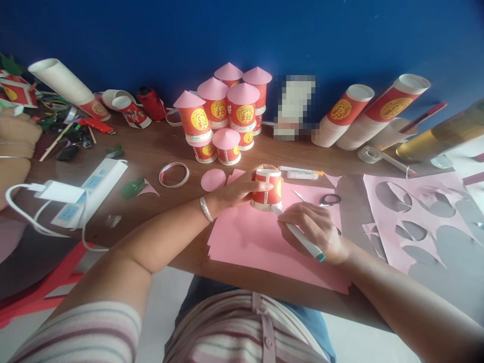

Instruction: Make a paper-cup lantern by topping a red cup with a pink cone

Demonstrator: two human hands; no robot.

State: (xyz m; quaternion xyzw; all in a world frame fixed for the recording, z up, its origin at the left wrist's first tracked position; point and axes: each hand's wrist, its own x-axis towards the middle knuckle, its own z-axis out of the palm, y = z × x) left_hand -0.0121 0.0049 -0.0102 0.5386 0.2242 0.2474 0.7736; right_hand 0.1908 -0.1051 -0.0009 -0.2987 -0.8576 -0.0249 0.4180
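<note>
My left hand is wrapped round a red paper cup with white bands and a yellow emblem, lifted over a stack of pink paper. In my right hand is a white marker with a green end. Its tip points up-left at the white band along the cup's lower edge; whether it touches I cannot tell. On the paper by my right hand lie scissors. Just behind the cup are a glue stick and an orange-and-white pen.
Several red cup towers with pink cone tops stand at the back. Leaning cup stacks and cut pink sheets are on the right. A power strip, a tape roll and another person's arm are on the left.
</note>
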